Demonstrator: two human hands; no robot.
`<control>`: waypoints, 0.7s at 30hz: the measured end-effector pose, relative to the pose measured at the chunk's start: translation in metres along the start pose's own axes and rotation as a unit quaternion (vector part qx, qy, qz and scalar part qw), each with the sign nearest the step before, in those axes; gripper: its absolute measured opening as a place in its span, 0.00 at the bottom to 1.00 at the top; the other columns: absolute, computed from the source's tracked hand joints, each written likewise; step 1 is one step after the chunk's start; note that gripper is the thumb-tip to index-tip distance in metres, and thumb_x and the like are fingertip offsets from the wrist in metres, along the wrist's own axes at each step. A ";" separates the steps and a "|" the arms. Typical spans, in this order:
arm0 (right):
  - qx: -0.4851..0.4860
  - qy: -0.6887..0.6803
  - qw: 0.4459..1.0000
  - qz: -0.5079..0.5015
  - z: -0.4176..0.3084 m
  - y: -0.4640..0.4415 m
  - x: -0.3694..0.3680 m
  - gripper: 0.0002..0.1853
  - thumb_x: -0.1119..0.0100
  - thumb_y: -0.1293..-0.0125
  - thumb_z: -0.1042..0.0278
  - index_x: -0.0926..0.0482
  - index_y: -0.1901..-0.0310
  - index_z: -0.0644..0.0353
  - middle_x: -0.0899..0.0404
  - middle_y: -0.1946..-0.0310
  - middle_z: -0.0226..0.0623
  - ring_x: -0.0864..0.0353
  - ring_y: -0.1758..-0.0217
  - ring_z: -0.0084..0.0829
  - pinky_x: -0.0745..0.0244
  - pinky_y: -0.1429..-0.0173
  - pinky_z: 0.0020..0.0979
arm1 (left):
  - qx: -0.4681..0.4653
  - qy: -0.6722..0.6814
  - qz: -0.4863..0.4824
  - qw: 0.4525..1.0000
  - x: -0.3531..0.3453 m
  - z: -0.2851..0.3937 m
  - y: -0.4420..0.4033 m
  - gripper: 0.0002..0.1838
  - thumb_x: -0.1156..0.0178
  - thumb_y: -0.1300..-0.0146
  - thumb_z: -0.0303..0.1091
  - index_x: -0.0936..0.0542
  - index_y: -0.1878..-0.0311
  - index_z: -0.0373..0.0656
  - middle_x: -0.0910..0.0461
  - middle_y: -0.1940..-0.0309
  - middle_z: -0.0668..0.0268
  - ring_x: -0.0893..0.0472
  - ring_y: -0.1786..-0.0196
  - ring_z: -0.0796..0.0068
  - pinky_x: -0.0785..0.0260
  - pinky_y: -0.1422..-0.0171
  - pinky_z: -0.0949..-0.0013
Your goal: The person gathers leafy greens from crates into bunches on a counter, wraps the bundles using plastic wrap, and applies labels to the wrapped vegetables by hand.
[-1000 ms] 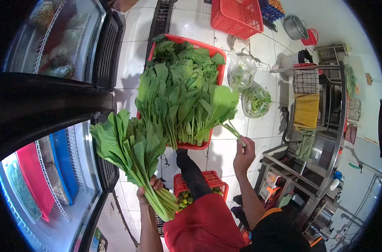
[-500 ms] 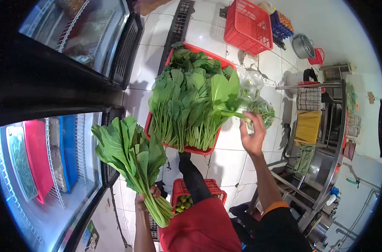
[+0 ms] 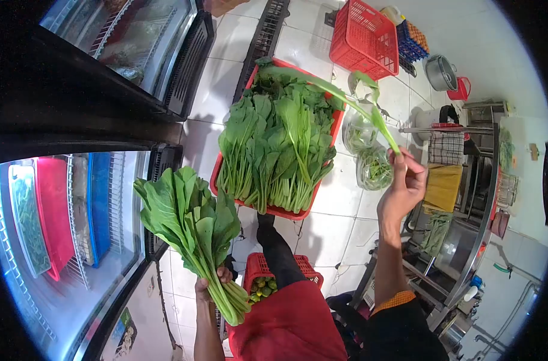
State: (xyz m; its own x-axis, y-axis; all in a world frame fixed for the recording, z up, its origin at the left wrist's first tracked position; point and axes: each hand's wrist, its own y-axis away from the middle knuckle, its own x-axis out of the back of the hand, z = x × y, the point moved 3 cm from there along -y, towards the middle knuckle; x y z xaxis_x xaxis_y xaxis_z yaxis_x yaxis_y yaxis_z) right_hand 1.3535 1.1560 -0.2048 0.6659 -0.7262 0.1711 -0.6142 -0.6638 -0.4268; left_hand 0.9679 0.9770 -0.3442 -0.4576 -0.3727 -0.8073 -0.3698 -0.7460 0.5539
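Observation:
My left hand (image 3: 212,285) is wrapped round the stems of a bunch of leafy greens (image 3: 192,222), its leaves fanning up and to the left. Out to the right, my right hand (image 3: 406,177) pinches the stem end of a single long leafy stalk (image 3: 379,123), held above the floor with its leaves toward the upper left. Between and beyond my hands lies a red crate (image 3: 313,201) heaped with more leafy greens (image 3: 274,144), stems toward me.
Clear bags of greens (image 3: 373,168) sit right of the crate. A small red basket (image 3: 310,272) with green fruit is below it. An empty red crate (image 3: 364,45) stands at the back. Lit fridges (image 3: 126,265) line the left, a metal rack (image 3: 493,180) the right.
My right hand has moved up and to the right, carrying the stalk away from the crate. My left hand keeps its bunch in about the same place. The view has shifted a little.

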 end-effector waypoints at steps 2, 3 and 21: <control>-0.198 -0.135 0.971 -0.019 0.030 0.015 0.012 0.02 0.45 0.35 0.78 0.27 0.63 0.64 0.22 0.60 0.44 0.20 0.57 0.31 0.23 0.46 0.33 | 0.002 0.003 0.003 1.000 -0.008 0.000 -0.002 0.26 0.28 0.59 0.48 0.27 0.63 0.40 0.29 0.72 0.69 0.30 0.66 0.76 0.39 0.59 0.72; -0.272 -0.174 0.946 -0.032 0.053 0.026 0.018 0.02 0.46 0.34 0.77 0.28 0.61 0.63 0.24 0.63 0.39 0.21 0.57 0.29 0.25 0.42 0.36 | 0.002 0.004 0.003 1.000 -0.010 0.001 -0.004 0.26 0.28 0.59 0.47 0.27 0.64 0.40 0.30 0.72 0.69 0.30 0.66 0.76 0.39 0.59 0.73; -0.049 0.392 0.866 -0.305 0.256 0.163 -0.024 0.14 0.38 0.46 0.71 0.26 0.58 0.66 0.26 0.65 0.50 0.28 0.57 0.53 0.32 0.51 0.45 | 0.012 0.025 -0.018 0.999 0.003 -0.008 -0.019 0.30 0.29 0.56 0.45 0.29 0.53 0.39 0.28 0.67 0.67 0.30 0.65 0.74 0.38 0.58 0.72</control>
State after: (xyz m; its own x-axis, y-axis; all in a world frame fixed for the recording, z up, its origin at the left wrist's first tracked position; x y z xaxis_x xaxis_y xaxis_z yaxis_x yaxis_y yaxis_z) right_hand 1.3455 1.1114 -0.5055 0.4096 -0.1079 0.9058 -0.3084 -0.9509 0.0262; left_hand 0.9800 0.9861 -0.3589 -0.4033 -0.3736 -0.8354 -0.4039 -0.7465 0.5288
